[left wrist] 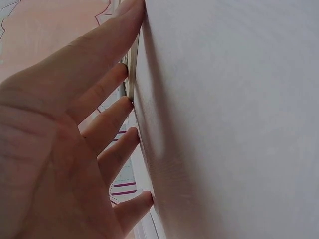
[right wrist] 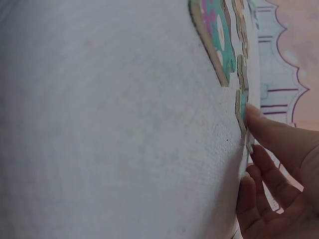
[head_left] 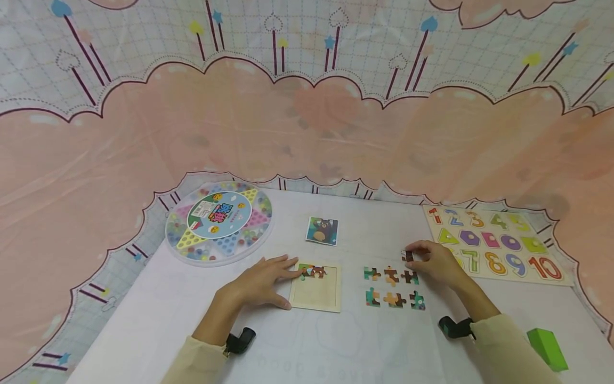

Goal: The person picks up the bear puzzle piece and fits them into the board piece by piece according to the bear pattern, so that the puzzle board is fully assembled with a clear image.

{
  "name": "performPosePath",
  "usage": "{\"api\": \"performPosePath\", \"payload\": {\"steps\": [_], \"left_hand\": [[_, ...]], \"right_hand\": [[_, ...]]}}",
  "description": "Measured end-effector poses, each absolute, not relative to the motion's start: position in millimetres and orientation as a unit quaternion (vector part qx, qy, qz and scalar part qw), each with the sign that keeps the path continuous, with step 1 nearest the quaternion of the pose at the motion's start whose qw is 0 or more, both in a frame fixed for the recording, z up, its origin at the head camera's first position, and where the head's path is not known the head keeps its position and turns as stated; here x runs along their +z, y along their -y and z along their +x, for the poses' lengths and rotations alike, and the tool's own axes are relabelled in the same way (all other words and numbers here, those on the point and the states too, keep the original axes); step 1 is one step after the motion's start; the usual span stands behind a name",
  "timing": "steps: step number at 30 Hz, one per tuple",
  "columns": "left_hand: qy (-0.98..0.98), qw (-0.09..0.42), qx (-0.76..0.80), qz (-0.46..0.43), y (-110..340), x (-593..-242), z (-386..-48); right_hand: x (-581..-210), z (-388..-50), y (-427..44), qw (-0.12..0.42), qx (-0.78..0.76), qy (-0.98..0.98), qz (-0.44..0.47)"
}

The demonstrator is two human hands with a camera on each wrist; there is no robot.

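Note:
The left hand (head_left: 261, 281) rests with spread fingers at the left side of a shallow wooden tray (head_left: 314, 308); in the left wrist view its thumb and fingers (left wrist: 107, 122) touch the tray's edge and the tabletop. Joined puzzle pieces (head_left: 316, 271) with a brown animal lie along the tray's top left. Off to the right, the right hand (head_left: 437, 262) pinches a dark brown piece (head_left: 407, 256) between thumb and index finger, low over the table. Below that hand, loose pieces (head_left: 391, 275) lie in two rows. Part of the pinched piece is hidden by the fingers.
A bear picture card (head_left: 322, 231) lies behind the tray. At the back left is a round marble game board (head_left: 219, 215). A number and shape board (head_left: 489, 240) lies at the right, beyond the right hand. A green block (head_left: 547, 349) stands near the right sleeve.

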State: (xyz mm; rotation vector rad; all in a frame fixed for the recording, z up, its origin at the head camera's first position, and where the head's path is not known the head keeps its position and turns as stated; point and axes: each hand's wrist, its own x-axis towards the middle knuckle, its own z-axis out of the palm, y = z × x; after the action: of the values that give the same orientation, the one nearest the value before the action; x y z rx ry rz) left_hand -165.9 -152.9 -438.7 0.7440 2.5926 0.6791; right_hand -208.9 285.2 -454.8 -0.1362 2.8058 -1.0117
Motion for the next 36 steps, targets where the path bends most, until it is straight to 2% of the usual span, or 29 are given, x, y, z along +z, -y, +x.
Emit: {"api": "performPosePath", "payload": {"steps": [19,36], "left_hand": [[-0.917,0.183,0.242,0.258,153.4,-439.6,-167.2],[-0.916,0.186,0.249,0.253,153.0,-439.7,-166.2]], "right_hand": [[-450.1,-208.5,-281.9,0.091,-0.336,-0.937,-0.032],[-445.4,-209.7,-281.5,0.079,-0.327,-0.94,-0.048]]}}
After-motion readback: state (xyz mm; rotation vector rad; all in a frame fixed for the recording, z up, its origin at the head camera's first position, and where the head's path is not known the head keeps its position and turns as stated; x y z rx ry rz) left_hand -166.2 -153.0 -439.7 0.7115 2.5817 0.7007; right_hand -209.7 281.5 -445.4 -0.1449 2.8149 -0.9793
